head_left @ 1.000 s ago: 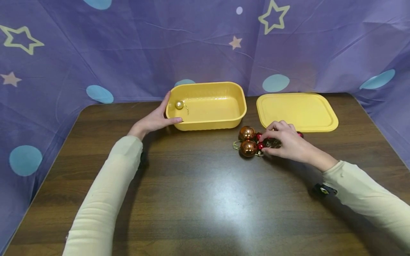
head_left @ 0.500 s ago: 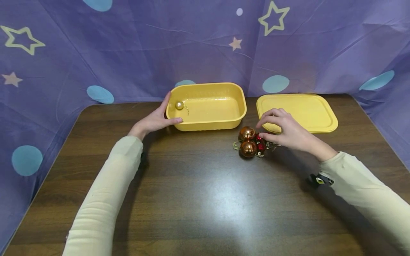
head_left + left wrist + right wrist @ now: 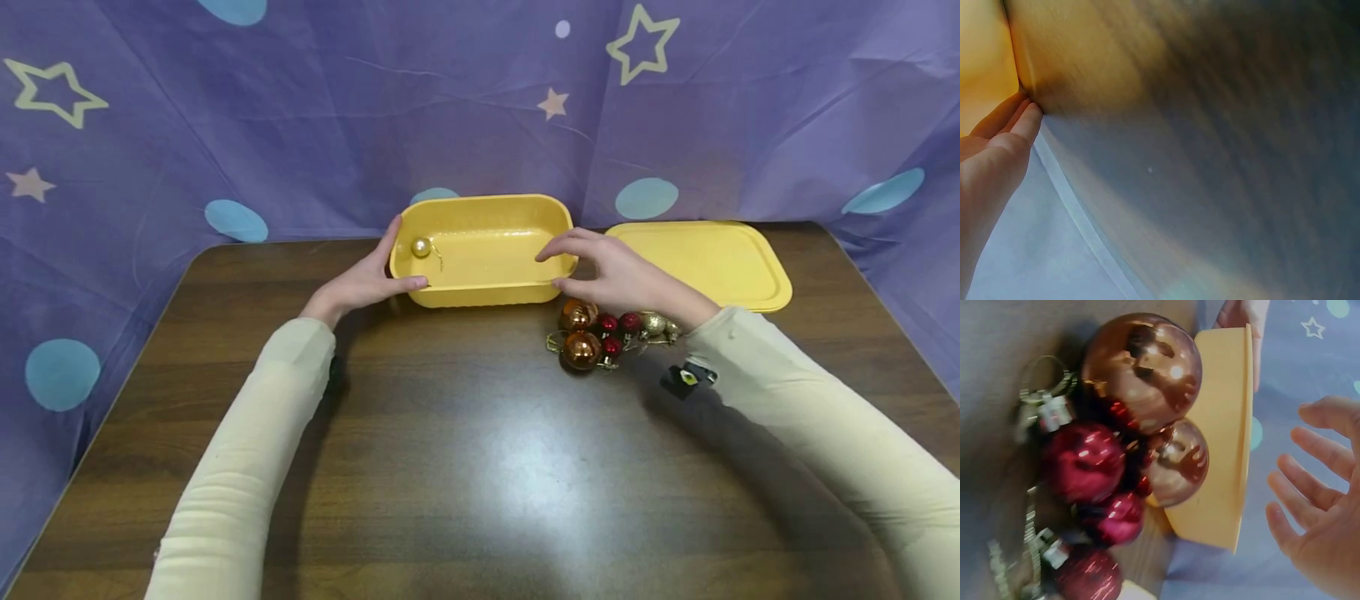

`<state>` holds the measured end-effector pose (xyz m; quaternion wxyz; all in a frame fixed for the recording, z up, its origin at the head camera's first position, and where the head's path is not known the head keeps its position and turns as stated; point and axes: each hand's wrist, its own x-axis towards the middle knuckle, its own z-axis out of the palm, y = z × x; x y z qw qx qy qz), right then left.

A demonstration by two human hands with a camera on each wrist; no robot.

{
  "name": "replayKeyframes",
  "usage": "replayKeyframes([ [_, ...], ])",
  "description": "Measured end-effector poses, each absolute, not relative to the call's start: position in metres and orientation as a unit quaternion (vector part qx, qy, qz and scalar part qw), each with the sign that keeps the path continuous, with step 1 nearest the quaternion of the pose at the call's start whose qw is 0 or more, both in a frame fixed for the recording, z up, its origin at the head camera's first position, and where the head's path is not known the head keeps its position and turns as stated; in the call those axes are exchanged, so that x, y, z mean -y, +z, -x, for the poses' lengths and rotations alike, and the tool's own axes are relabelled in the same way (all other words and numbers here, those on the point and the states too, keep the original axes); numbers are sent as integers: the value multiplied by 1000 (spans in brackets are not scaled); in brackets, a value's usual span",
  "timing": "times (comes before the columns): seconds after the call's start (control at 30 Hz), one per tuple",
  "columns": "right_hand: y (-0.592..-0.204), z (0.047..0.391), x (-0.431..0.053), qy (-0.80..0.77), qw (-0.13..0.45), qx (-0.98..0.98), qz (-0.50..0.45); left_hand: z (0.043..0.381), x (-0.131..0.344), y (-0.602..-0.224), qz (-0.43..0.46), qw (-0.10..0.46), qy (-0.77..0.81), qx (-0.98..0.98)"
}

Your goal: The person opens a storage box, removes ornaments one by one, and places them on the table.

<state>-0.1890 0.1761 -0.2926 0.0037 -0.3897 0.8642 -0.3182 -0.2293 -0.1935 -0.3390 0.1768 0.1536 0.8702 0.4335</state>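
My left hand (image 3: 360, 279) grips the left end of a yellow plastic container (image 3: 487, 295), thumb on the front rim and fingers along the end wall. In the left wrist view, fingertips press its outer side. A small gold bauble (image 3: 422, 247) with a cord lies inside at the left. Over the container's right end is my right hand (image 3: 611, 271), fingers spread and holding nothing in the right wrist view. Below that hand sit two copper baubles (image 3: 581, 350), several red baubles (image 3: 1085, 461) and some gold baubles (image 3: 652, 323), partly hidden by the wrist in the head view.
A yellow lid (image 3: 720, 262) lies flat at the back right, partly behind the right forearm. The brown wooden table (image 3: 420, 467) ends at a purple curtain (image 3: 465, 100) with stars and dots, close behind the container.
My right hand has left the baubles, rising and moving left to the container's right end. More red and gold baubles now show. The left hand and container have stayed put.
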Motion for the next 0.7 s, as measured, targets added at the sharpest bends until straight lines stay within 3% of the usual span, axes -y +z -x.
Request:
replayKeyframes([
  [0.4, -296, 222, -116, -358, 134, -836, 395, 216, 185, -315, -136, 203, 445, -861],
  [0.7, -301, 238, -74, -356, 190, -821, 404, 225, 192, -337, -143, 186, 444, -865],
])
